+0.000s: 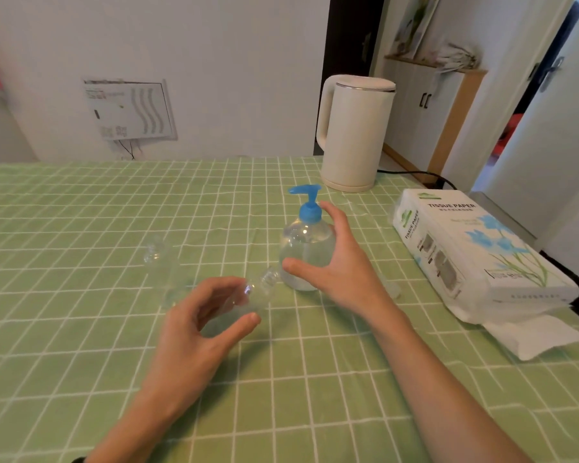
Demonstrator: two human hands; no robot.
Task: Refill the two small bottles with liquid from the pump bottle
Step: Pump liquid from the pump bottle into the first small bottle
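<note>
Loosely, right hand (332, 262) around pump bottle (305, 244).

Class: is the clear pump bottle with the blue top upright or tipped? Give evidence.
Upright: the clear pump bottle stands on its base on the green checked tablecloth, blue pump uppermost.

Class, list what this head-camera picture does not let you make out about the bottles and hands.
Head view:
1. Liquid level in the tilted small bottle: clear, blurred, and the left hand partly covers it.
2. Cap of the second small bottle: too blurred.
3. Whether the right hand grips the pump bottle: fingertips hidden behind it.
4. The clear thing beside the right forearm: blurred, partly hidden.
</note>
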